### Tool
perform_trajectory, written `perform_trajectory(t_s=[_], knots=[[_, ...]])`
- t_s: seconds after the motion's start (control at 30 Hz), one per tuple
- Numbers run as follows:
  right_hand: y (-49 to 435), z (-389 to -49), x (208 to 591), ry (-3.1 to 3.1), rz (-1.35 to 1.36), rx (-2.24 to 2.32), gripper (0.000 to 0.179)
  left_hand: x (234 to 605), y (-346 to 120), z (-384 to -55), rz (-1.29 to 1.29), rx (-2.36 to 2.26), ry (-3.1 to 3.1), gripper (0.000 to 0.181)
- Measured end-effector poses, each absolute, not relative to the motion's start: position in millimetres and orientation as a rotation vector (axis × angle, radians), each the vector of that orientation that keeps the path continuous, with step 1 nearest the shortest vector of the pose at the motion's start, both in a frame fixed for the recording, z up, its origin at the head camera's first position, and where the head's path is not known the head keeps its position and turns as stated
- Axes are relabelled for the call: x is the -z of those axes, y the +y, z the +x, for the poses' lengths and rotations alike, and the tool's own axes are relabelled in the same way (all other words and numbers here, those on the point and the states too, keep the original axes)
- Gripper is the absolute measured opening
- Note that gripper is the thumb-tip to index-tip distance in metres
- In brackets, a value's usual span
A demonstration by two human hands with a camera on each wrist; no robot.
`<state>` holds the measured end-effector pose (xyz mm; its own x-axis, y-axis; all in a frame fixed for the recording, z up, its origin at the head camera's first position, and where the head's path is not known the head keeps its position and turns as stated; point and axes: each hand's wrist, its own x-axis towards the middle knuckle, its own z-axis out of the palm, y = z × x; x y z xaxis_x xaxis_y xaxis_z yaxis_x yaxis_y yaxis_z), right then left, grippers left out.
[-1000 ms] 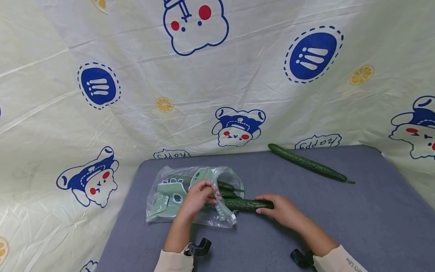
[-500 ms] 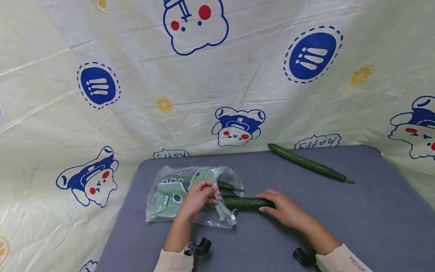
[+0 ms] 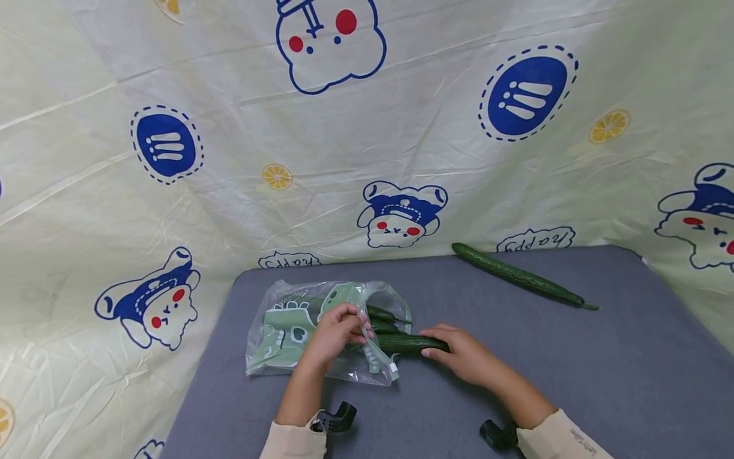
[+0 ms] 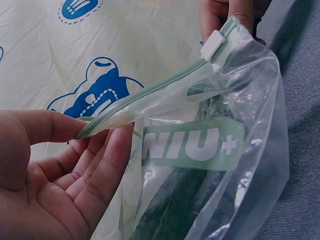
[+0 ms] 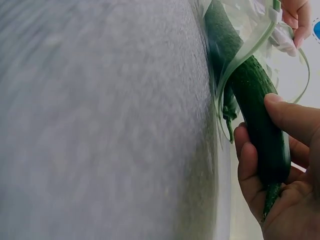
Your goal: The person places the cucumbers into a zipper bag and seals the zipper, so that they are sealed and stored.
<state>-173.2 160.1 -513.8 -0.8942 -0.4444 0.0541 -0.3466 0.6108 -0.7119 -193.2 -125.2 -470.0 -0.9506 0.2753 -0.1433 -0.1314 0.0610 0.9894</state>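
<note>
- Gripping a dark-green cucumber [image 3: 401,344] near its stem end, a person's right hand [image 3: 461,354] holds it partway through the mouth of a clear zip bag [image 3: 281,341] with green cartoon print, on a grey table [image 3: 585,370].
- Pinched between the left hand's [image 3: 337,335] thumb and fingers, the bag's green zip strip [image 4: 145,93] looks lightly held; a hard push could tug it free and let the mouth collapse.
- Other cucumbers [image 3: 381,314] share the bag, one stem reaching the opening, where it could snag the film.
- At the strip's near end, the white slider [image 4: 214,46] could catch on the skin if the mouth narrows.
- Near the far edge, a loose cucumber [image 3: 518,275] could roll if bumped.
</note>
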Motion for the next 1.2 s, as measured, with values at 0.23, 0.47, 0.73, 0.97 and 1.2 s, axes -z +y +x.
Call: perform_trajectory(t_s=[0.23, 0.47, 0.73, 0.97, 1.2], knots=[[147.8, -178.3, 516.2, 2.696, -0.687, 1.17, 0.041, 471.0, -125.1, -193.4, 0.16, -1.967, 2.05, 0.015], [132.6, -181.2, 514.8, 2.677, -0.694, 1.171, 0.039, 472.8, -124.2, -193.8, 0.152, -1.973, 2.044, 0.015], [131.2, -187.7, 514.6, 2.602, -0.617, 1.254, 0.035, 474.0, -123.5, -195.5, 0.128, -1.978, 2.041, 0.015], [142.3, -187.8, 518.4, 2.616, -0.697, 1.183, 0.038, 473.3, -124.1, -194.5, 0.141, -1.983, 2.034, 0.014], [149.1, -186.6, 516.6, 2.633, -0.673, 1.156, 0.033, 473.3, -124.8, -193.9, 0.154, -1.982, 2.027, 0.012]])
